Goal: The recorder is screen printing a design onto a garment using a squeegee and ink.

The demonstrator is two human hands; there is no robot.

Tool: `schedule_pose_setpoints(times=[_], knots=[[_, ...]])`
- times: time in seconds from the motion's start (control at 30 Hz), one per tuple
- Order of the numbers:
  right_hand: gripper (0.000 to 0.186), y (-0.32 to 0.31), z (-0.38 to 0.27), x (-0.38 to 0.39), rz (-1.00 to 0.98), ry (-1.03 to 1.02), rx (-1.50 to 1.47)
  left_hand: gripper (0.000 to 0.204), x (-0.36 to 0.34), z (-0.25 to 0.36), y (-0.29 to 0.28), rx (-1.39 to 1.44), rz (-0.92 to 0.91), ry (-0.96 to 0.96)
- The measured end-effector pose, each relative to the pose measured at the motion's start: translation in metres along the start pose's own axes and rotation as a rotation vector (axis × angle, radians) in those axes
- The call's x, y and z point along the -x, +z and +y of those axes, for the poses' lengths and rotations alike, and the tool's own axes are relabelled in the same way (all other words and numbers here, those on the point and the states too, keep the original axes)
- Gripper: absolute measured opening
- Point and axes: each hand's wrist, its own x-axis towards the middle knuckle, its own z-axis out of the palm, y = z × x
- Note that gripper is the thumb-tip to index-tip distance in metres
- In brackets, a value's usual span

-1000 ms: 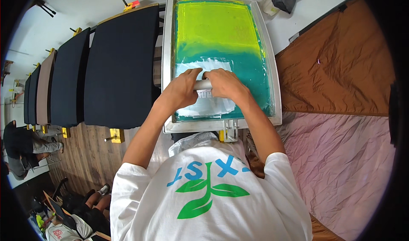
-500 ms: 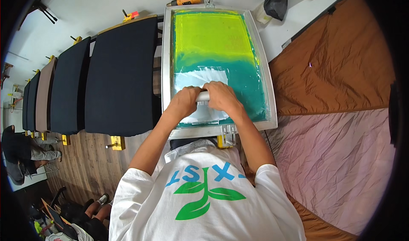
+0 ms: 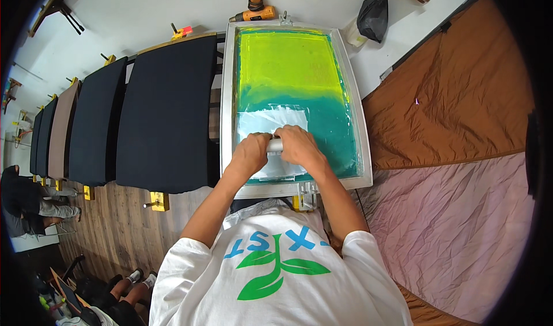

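My left hand (image 3: pixel 250 155) and right hand (image 3: pixel 298 148) curl fingers round the central pale-grey cylindrical bar (image 3: pixel 275 146), apparently a spreading stroke needing even pressure.

A screen-printing frame (image 3: pixel 228 95) of pale silvery metal lies flat, its long sides running away from the person. The mesh (image 3: pixel 329 131) stretched inside is coated bright yellow-green (image 3: pixel 288 61) over the far part and teal over the near part, the two blending in a soft, uneven band, with yellow streaks along the far edges. White ink (image 3: pixel 269 118) covers a ragged-edged patch on the near left of the teal area, reaching close to the frame's left side. Across this patch lies a squeegee (image 3: pixel 275 146), its pale, rounded handle roughly crosswise, gripped toward its left by the left hand (image 3: pixel 251 153) and toward its right by the right hand (image 3: pixel 298 147); only a short middle length shows between them, and its blade is hidden
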Motion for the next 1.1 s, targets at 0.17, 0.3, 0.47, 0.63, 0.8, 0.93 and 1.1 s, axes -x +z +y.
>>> schedule_pose_setpoints(times=[0.17, 0.3, 0.47, 0.63, 0.8, 0.93, 1.1], knots=[[0.041, 0.011, -0.006, 0.016, 0.068, 0.012, -0.006, 0.039, 0.012, 0.0, 0.014, 0.021, 0.086, 0.041], [0.041, 0.022, -0.007, 0.026, 0.157, -0.014, -0.019, 0.041, 0.023, 0.002, 0.023, 0.006, 0.156, 0.082], [0.04, 0.024, -0.012, 0.042, 0.169, -0.012, -0.037, 0.037, 0.037, 0.013, 0.02, -0.024, 0.13, 0.078], [0.043, 0.024, -0.019, 0.062, 0.14, -0.034, -0.106, 0.044, 0.059, 0.016, 0.028, -0.017, 0.172, 0.116], [0.044, 0.014, -0.024, 0.075, 0.075, -0.027, -0.079, 0.045, 0.067, 0.031, 0.013, 0.004, 0.012, 0.034], [0.042, -0.003, -0.027, 0.065, 0.002, -0.016, -0.042, 0.04, 0.054, 0.033, -0.007, 0.059, -0.087, -0.03], [0.035, -0.025, -0.019, 0.02, 0.056, -0.021, 0.02, 0.017, 0.014, 0.015, -0.018, 0.005, 0.092, 0.103]])
